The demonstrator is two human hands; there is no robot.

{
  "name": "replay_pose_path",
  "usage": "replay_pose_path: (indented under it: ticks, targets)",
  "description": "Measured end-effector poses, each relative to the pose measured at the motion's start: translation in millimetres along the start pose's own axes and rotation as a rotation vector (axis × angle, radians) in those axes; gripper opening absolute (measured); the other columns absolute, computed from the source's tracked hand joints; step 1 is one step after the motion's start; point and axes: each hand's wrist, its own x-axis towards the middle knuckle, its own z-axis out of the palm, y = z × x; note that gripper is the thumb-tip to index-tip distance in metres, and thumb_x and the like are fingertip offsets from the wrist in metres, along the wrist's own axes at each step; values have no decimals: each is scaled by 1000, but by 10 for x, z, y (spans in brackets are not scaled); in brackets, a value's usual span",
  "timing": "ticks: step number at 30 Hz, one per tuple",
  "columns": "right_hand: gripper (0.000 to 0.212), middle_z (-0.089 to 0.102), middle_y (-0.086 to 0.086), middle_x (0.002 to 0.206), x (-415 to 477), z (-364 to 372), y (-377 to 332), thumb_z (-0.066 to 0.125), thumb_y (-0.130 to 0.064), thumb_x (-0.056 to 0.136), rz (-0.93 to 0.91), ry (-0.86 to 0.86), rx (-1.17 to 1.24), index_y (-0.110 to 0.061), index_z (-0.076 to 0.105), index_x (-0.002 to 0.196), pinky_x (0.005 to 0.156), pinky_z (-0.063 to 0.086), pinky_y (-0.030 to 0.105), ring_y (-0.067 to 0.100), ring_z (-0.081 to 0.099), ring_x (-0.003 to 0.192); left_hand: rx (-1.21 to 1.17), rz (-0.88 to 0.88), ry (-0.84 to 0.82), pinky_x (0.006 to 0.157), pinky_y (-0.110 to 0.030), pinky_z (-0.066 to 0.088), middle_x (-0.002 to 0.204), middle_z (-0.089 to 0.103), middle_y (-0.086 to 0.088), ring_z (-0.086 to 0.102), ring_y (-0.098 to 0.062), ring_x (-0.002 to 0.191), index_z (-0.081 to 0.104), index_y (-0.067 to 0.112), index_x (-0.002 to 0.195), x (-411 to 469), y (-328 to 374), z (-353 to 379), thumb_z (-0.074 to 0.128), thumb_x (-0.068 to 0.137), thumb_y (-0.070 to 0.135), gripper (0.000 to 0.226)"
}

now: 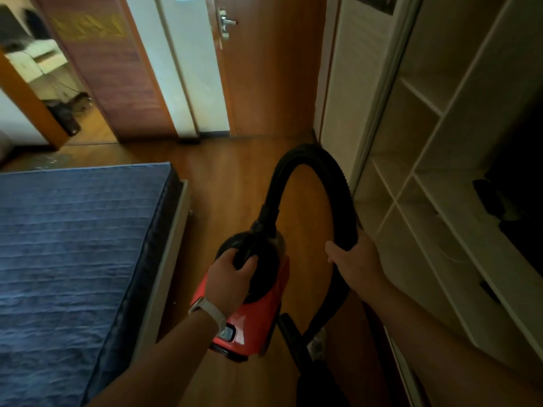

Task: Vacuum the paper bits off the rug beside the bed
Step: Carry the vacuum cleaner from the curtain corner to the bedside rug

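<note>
1. Left hand (232,271) curls round the black handle (246,248) of the red vacuum (252,321), holding it over the wooden floor (235,177) beside the bed (73,245).
2. Right hand (352,259) grips the looping black hose (308,160).
3. Open shelves (426,171) stand to the right.
4. No rug or paper bits are in view, so the vacuuming itself probably has not yet begun.

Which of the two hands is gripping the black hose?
The right hand, nearer the shelves, curls round the looping black hose. The left hand, wearing a wrist strap, instead grips the handle on top of the red vacuum.
</note>
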Motion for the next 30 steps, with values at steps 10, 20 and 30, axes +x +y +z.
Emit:
replay_pose_path:
  ticks: [10, 20, 30]
  targets:
    - [20, 59, 26, 75, 2388, 247, -219, 66, -9, 84, -27, -256, -2, 9, 57, 83, 55, 49, 34, 37, 61, 66, 121, -100, 230, 47, -13, 37, 69, 63, 2, 57, -8, 60, 62, 20, 81, 1813, 629, 364, 66, 89, 33, 16]
    - [17, 58, 18, 71, 4012, 507, -680, 67, -10, 86, -101, -343, -46, -1, 58, 75, 55, 48, 32, 26, 58, 59, 69, -184, 352, 47, -14, 34, 68, 61, 5, 57, -5, 59, 61, 21, 79, 3193, 1017, 577, 67, 89, 33, 17]
    - [15, 55, 14, 69, 5842, 1148, -984, 64, -3, 82, -99, -375, -50, 2, 55, 70, 51, 45, 23, 19, 53, 55, 10, -226, 368, 51, -24, 43, 66, 63, -1, 59, -11, 58, 62, 13, 80, 5143, 1009, 756, 69, 88, 30, 20]
